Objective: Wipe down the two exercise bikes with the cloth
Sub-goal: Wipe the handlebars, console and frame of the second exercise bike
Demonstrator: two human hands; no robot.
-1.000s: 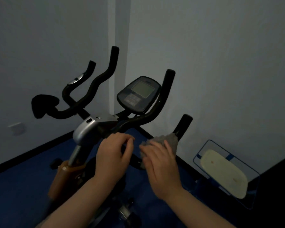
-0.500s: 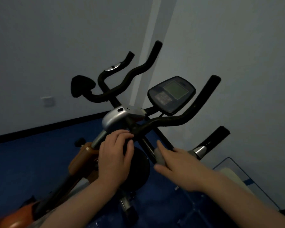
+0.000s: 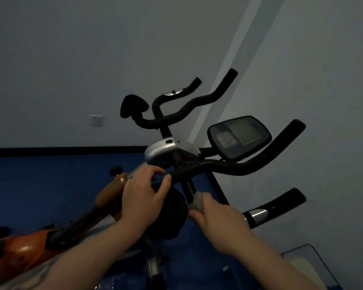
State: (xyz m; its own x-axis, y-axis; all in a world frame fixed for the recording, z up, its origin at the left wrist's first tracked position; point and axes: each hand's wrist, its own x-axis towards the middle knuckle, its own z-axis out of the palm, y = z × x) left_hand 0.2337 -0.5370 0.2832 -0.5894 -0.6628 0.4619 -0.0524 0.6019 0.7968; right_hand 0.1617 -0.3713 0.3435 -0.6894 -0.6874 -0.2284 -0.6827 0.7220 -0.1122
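A dim room is shown, bounded by pale grey walls [image 3: 92, 49] that meet at a corner, with a black skirting strip [image 3: 61, 152] run along the base and a blue floor [image 3: 40, 185] laid below it. One white wall switch [image 3: 96, 120] is seen on the left wall. One exercise bike [image 3: 170, 151] can be made out for certain, fitted with black handlebars [image 3: 228, 167], a silver stem cover, one console [image 3: 239, 137] with a grey screen, and an orange frame [image 3: 25, 250] at lower left; whether the rear set of bars belongs to a second bike cannot be told. One clear tray [image 3: 314, 260] is partly seen at lower right. Two hands are counted. The left hand [image 3: 143, 197] is curled about the near end of the handlebar by the stem, thumb and fingers closed on it. One grey cloth [image 3: 197, 203] is held bunched in the right hand [image 3: 220, 216], whose fingers are wrapped round it, and is pressed against the dark upright post just below the handlebars.
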